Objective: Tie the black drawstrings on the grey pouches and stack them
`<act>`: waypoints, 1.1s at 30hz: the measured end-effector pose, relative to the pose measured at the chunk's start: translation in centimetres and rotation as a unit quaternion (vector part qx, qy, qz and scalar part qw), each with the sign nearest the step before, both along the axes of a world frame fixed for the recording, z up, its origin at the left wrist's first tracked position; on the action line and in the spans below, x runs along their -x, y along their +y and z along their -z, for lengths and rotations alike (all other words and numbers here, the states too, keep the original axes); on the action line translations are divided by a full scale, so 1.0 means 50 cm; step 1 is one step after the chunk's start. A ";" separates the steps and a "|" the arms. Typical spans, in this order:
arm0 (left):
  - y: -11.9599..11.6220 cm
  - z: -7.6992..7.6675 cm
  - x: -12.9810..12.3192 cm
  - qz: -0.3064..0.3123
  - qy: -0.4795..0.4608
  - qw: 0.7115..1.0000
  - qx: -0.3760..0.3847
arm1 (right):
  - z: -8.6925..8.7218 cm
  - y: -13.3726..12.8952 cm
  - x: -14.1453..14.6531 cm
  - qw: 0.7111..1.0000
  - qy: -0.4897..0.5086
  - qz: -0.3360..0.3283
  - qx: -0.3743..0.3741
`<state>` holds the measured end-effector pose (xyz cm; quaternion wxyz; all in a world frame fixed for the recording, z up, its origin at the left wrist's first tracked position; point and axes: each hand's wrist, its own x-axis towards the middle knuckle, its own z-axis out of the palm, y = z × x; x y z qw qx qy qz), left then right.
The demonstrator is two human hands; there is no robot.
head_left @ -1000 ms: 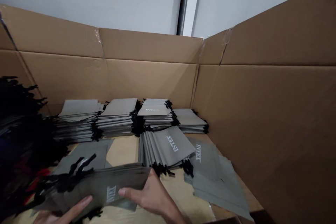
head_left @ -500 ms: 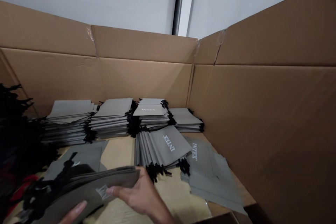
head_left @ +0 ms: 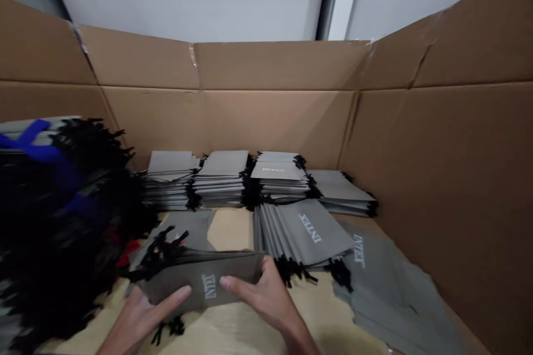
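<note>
Between my two hands is a stack of grey fabric pouches (head_left: 183, 284) with black drawstrings, the top one printed in white. My left hand (head_left: 152, 305) grips its near left part, the thumb laid on the front face. On the right end, my right hand (head_left: 264, 294) has its thumb on the face near the lettering; its other fingers are mostly hidden behind. Just beyond my right hand lies a fanned pile of grey INTEX pouches (head_left: 312, 230), black cord ends toward me. Flat grey pouches (head_left: 191, 224) lie behind the held stack.
Tall cardboard walls (head_left: 275, 116) enclose the back and right. Along the back wall stand several stacks of pouches (head_left: 222, 177). A high heap of black cords (head_left: 83, 222) with a blue strap (head_left: 62, 161) rises at left. Loose grey sheets (head_left: 400, 288) lie at right.
The view has swung left, bringing the cord heap and blue strap into sight. My left hand now shows more fully on the pouches, which are held more level.
</note>
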<state>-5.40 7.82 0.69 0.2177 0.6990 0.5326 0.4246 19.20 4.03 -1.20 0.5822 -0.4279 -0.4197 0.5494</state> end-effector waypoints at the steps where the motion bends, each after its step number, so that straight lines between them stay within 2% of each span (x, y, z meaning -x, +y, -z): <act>1: 0.001 0.010 -0.001 0.002 -0.001 1.000 0.007 | 0.002 0.003 0.003 1.000 -0.001 -0.002 -0.001; 4: 0.002 0.040 0.000 0.019 -0.047 0.998 0.049 | 0.004 0.010 0.011 0.999 -0.001 -0.029 -0.034; 6: 0.004 0.047 0.004 0.022 -0.061 0.996 0.068 | 0.001 0.011 0.013 0.998 -0.001 -0.040 -0.045; 9: 0.009 0.030 0.011 0.033 -0.056 0.994 0.092 | -0.016 0.011 0.011 1.000 -0.014 -0.012 -0.019; 13: 0.000 -0.002 0.002 0.047 -0.085 0.989 0.111 | -0.033 0.005 0.002 0.998 -0.043 -0.017 -0.044; 15: -0.012 -0.001 -0.004 0.054 -0.090 0.988 0.117 | -0.014 -0.003 -0.002 0.999 -0.046 0.001 -0.010; 16: -0.017 0.005 -0.005 0.054 -0.091 0.987 0.122 | 0.003 -0.007 -0.002 0.999 -0.040 -0.001 0.013; 18: -0.023 0.021 -0.006 0.058 -0.090 0.986 0.131 | 0.043 -0.013 -0.002 0.998 -0.021 0.035 0.046; 20: -0.021 0.036 -0.005 0.065 -0.098 0.984 0.130 | 0.074 -0.017 -0.001 0.997 -0.015 0.055 0.043; 22: -0.014 0.047 -0.006 0.056 -0.112 0.984 0.129 | 0.086 -0.019 -0.001 0.998 -0.011 0.052 0.033; 25: -0.005 0.057 -0.009 0.014 -0.128 0.982 0.137 | 0.059 -0.023 -0.014 0.999 -0.025 0.027 0.028; 28: -0.008 0.063 -0.010 -0.007 -0.150 0.979 0.140 | -0.016 -0.034 -0.040 0.990 -0.137 0.036 -0.023; 29: -0.011 0.062 -0.010 -0.004 -0.158 0.977 0.141 | -0.047 -0.040 -0.047 0.970 -0.220 0.071 -0.075; 30: -0.014 0.061 -0.010 0.001 -0.165 0.976 0.143 | -0.077 -0.046 -0.050 0.934 -0.311 0.109 -0.139; 32: -0.021 0.055 -0.012 0.009 -0.176 0.973 0.149 | -0.130 -0.054 -0.040 0.831 -0.468 0.163 -0.254; 33: -0.023 0.052 -0.014 0.007 -0.180 0.972 0.150 | -0.150 -0.055 -0.028 0.776 -0.530 0.166 -0.301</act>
